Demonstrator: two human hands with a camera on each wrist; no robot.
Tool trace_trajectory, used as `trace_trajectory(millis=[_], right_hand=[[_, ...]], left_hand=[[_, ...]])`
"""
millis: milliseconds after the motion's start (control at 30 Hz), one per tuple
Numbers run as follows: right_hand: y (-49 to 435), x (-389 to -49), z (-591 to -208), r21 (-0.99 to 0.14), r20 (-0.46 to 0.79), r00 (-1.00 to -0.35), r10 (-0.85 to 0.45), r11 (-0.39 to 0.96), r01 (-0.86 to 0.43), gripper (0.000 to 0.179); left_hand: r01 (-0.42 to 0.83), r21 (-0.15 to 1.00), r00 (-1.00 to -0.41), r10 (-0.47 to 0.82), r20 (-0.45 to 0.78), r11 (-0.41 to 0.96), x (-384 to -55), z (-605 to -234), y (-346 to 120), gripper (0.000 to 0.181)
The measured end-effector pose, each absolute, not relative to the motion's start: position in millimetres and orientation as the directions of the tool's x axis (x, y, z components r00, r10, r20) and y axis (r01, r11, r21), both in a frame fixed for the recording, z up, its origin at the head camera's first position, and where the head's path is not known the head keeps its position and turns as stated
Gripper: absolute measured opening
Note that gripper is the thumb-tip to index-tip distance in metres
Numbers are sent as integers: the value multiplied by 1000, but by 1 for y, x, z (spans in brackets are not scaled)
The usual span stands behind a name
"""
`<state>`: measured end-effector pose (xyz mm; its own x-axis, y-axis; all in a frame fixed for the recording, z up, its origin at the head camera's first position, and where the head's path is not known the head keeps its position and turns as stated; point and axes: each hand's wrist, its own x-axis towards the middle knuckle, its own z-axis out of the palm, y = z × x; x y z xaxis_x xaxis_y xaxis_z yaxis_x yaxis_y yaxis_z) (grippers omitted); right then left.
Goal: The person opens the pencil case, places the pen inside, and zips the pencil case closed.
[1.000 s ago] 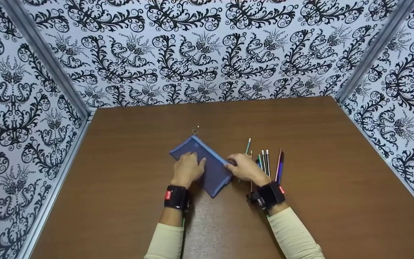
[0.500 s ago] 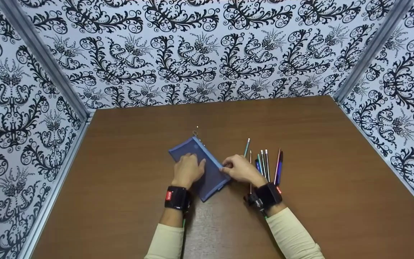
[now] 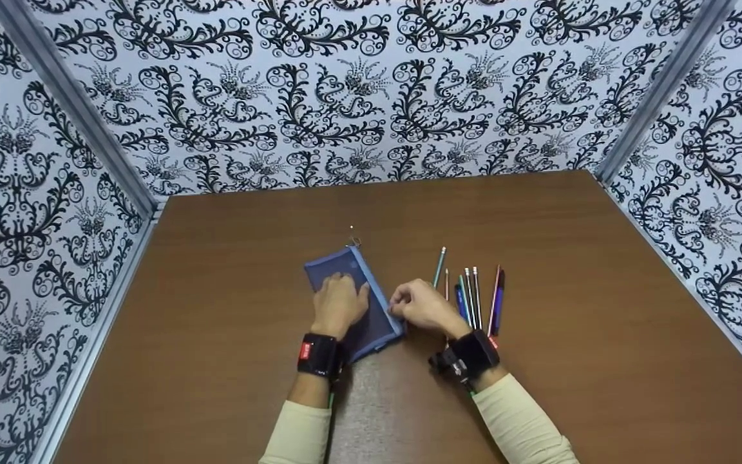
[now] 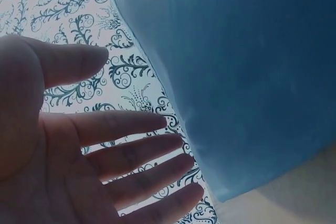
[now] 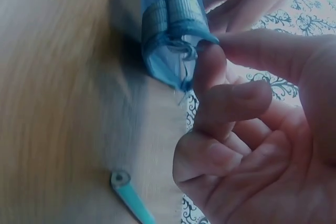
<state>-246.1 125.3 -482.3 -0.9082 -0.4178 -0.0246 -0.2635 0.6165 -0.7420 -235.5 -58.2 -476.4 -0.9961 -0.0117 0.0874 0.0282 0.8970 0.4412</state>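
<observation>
A blue zippered pencil pouch (image 3: 377, 330) lies slanted on the table, its metal ring (image 3: 355, 241) at the far end. My left hand (image 3: 339, 303) rests on the pouch's face; in the left wrist view its fingers (image 4: 126, 156) are straight and spread beside the blue fabric (image 4: 247, 77). At the pouch's near right edge, my right hand (image 3: 426, 306) pinches the zipper-side corner between thumb and index finger. The right wrist view shows this folded end (image 5: 173, 30) with loose threads, and the other fingers curled. Whether the zipper is fully closed cannot be seen.
Several pencils (image 3: 471, 296) and pens lie right of the pouch, partly behind the right wrist. A teal pencil (image 3: 440, 265) points away from me, one end (image 5: 131, 195) showing in the right wrist view. Patterned walls (image 3: 358, 96) enclose the brown table (image 3: 248, 219).
The pouch has turned, its near right end swinging toward me and leftward. My right hand has moved slightly left with that corner, while the left hand stays on the fabric.
</observation>
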Motion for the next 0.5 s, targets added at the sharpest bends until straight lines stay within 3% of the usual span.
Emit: trace_trajectory(millis=[500], right_hand=[[98, -224, -480, -787, 176, -941, -290, 532, -311, 4]], left_hand=[[12, 502, -996, -32, 80, 865, -238, -477, -54, 77]])
